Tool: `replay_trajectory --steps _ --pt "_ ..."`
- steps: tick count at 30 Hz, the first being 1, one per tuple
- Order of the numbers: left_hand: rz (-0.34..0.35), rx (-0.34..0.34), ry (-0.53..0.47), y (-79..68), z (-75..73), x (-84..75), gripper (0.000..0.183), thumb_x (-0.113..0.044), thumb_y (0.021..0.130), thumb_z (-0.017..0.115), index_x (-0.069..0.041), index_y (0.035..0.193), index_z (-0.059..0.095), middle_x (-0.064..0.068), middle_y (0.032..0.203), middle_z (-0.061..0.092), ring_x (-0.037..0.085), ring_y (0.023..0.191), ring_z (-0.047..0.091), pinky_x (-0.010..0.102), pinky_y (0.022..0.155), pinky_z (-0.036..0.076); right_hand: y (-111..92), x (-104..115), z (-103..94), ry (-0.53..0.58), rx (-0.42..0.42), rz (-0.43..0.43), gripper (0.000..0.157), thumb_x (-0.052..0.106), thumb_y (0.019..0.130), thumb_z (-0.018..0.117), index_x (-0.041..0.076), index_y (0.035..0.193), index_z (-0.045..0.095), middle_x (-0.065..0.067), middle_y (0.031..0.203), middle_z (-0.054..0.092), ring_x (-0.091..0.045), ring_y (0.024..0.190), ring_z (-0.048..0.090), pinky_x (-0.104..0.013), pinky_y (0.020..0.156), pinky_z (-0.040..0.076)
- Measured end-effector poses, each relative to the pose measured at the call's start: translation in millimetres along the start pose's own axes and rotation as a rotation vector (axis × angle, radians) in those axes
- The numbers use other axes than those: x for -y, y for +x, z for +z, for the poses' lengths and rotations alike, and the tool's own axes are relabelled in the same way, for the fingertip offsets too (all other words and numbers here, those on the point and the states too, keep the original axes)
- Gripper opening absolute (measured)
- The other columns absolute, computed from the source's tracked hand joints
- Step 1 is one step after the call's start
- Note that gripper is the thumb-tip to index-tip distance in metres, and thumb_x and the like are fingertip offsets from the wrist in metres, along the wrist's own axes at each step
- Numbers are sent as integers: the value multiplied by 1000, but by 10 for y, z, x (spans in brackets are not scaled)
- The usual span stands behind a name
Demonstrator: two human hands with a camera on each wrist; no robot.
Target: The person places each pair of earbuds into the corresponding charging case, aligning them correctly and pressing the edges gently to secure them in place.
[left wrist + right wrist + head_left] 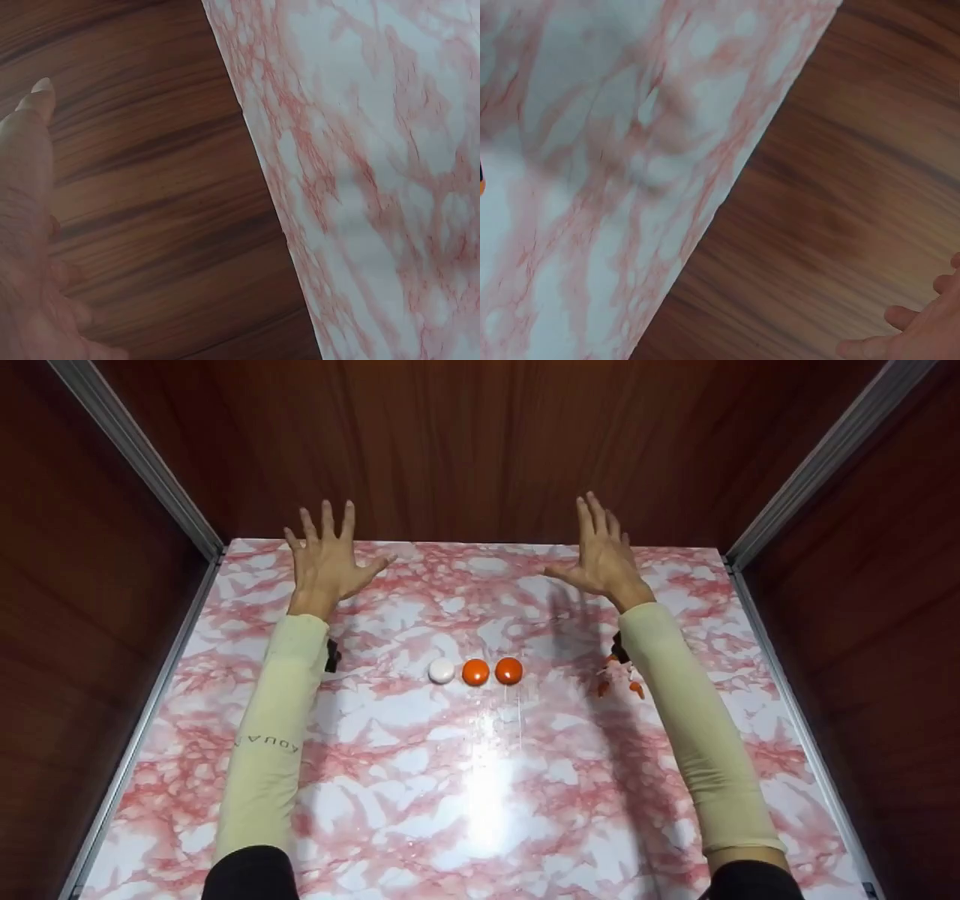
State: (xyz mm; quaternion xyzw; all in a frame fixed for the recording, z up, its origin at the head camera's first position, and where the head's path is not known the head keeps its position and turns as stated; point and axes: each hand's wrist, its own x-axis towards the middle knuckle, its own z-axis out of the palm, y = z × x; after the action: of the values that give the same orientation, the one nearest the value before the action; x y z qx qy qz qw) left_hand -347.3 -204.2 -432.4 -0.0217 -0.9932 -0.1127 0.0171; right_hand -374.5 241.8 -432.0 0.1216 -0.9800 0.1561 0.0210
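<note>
In the head view my left hand is held out over the far left of the table, fingers straight and spread, with nothing in it. My right hand reaches out likewise at the far right, thumb pointing inward, also holding nothing. Between the forearms, nearer the body, lie a small white round piece and two glossy orange round pieces, the middle one and the right one, in a row. Small orange and pale pieces lie beside the right forearm, partly hidden by it.
The table has a pink and white marbled top. A dark wood-grain panel rises behind it, with more panels left and right. Metal posts stand at the back corners. Black wrist cameras sit under both sleeves.
</note>
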Motion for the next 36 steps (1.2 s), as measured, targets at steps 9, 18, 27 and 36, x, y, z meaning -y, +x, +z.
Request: replay_trajectory --steps 9,18,27,36 --pt "81 -15 -155 -103 95 -100 91 -66 100 52 -5 165 29 28 163 38 52 147 41 71 116 40 -112 241 147 105 -46 -77 112 54 85 83 12 168 20 -22 170 31 -45 153 39 -63 123 39" --pt "152 46 -304 -267 240 -179 56 -39 103 58 -3 145 58 22 150 57 42 135 57 60 111 49 -217 514 370 190 28 -181 85 47 90 82 5 155 46 -21 156 53 -40 140 56 -57 115 50" --pt "217 102 -379 -422 400 -150 47 -33 104 62 -1 138 66 22 113 73 34 95 69 50 84 56 -354 713 551 243 97 -233 69 43 90 83 4 143 59 -17 136 70 -34 122 69 -49 104 59" --pt "236 181 -394 -570 608 -147 46 -33 105 63 3 132 69 24 126 69 39 115 66 54 108 52 -490 855 768 255 117 -328 57 40 90 84 2 130 69 -16 123 75 -35 114 72 -47 100 60"
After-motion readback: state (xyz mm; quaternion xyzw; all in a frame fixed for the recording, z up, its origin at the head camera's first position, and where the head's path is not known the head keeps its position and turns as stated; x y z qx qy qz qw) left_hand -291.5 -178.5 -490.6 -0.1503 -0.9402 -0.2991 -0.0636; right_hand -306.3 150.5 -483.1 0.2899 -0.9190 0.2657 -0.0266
